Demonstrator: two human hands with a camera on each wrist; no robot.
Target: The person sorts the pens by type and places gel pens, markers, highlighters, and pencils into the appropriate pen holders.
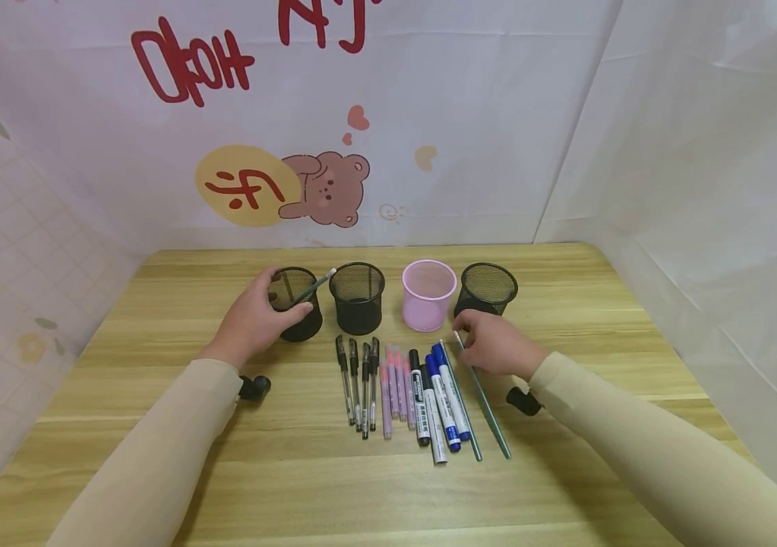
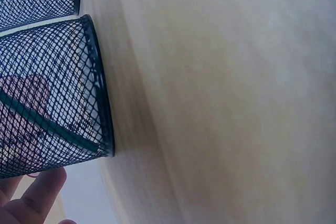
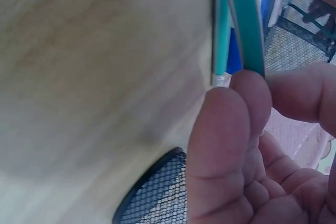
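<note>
Our right hand [image 1: 497, 348] pinches the far end of a green pencil [image 1: 483, 398] lying on the table [image 1: 566, 289], its length running toward us. Our left hand [image 1: 251, 320] grips the leftmost mesh cup [image 1: 297, 304].

We've got both beige-sleeved arms stretched forward, our left hand [image 1: 251, 319] with fingers and thumb curled around something in a loose grip, our right hand [image 1: 495, 346] palm-down with its fingertips [image 3: 247, 98] pinched together.

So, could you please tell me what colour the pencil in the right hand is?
Green; the pencil pinched by the right hand shows best in the right wrist view.
</note>
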